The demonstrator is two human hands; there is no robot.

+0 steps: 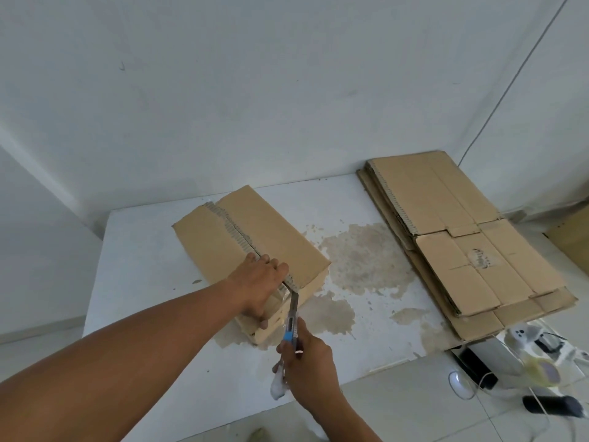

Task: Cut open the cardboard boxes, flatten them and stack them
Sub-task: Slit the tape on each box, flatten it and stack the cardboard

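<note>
Head view: the cardboard box [251, 247] lies mid-counter [143, 250], its top seam running from 11 o'clock to 5 o'clock. The left hand [258, 282] clamps its near end, fingers [274, 266] hooked into the seam. The right hand [306, 358] is wrapped round a blue utility knife [291, 320], blade at the seam's near end. 1 flattened cardboard stack [462, 237] lies at 3 o'clock. The box looks light, stiff and crushable, so it is best held at its corners, clear of the blade.
</note>
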